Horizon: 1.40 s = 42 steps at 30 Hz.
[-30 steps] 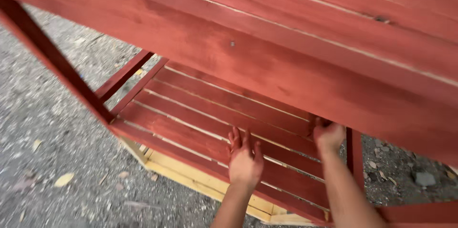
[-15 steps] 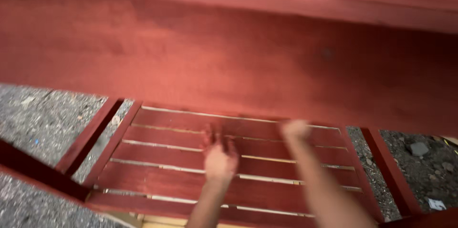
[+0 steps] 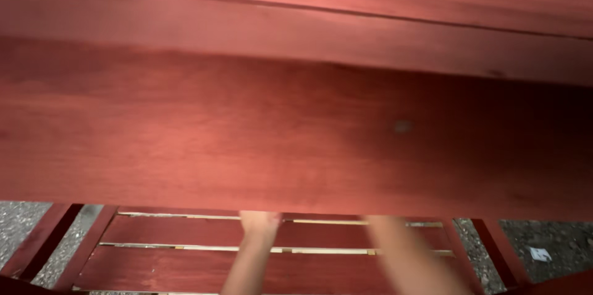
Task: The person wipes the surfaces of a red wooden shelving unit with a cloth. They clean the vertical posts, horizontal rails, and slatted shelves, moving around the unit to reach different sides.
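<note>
Two bare arms reach under the broad red-painted wooden top board [image 3: 296, 128], which hides both hands' fingers, so their grip cannot be told. Beneath the left hand [image 3: 259, 224] lies the red slatted lower shelf [image 3: 160, 267]; the right forearm [image 3: 407, 258] is blurred.

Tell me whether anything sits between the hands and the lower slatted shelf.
Nothing visible does. The left hand lies against the lower slatted shelf. The red front board hides both hands' fingers, and the right forearm is blurred.

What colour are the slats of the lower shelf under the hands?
Dark red slats with pale gaps between them, seen in the head view.
</note>
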Tool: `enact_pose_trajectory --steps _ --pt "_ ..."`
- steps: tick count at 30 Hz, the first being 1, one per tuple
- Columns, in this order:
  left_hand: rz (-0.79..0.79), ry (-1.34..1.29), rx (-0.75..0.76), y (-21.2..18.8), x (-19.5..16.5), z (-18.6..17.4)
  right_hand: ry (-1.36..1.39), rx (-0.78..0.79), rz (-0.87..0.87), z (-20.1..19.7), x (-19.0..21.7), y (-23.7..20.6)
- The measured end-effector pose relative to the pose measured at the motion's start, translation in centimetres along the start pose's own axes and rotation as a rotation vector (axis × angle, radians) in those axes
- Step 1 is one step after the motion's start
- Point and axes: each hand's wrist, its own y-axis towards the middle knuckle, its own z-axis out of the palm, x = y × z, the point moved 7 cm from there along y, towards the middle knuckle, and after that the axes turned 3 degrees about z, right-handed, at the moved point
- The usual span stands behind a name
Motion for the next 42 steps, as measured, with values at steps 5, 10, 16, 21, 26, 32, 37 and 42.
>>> enact_pose_trajectory --steps 5,10,16,21,26,32,37,42 --pt "0.865 0.728 -0.283 -2.5 -4.5 2.9 0.116 -0.084 -0.146 -8.4 11.8 7.0" --pt "0.164 0.860 0.057 -0.8 -1.9 1.3 0.113 -0.091 -0.124 -6.9 10.6 6.9" --pt "0.590 0.900 -0.377 -2.4 -8.2 -9.9 -0.360 0.089 0.007 9.7 -8.2 -2.1" --pt "0.630 0.509 -0.488 -3.4 -9.2 -19.2 -1.291 0.447 -0.208 28.1 -23.3 -14.0" --pt "0.589 0.411 -0.497 -4.1 -9.4 -22.7 -1.531 0.656 -0.426 35.4 -25.7 -18.8" --pt "0.517 0.484 -0.479 -5.4 -7.6 -20.5 -1.527 0.670 -0.458 25.4 -18.7 -12.5" --pt "0.509 0.639 -0.451 -7.7 -6.3 -17.0 -1.735 0.496 -0.648 8.4 -0.8 -3.5" --pt "0.535 0.849 -0.409 -10.5 -5.8 -14.1 -1.554 0.229 -0.603 -2.3 14.3 1.9"
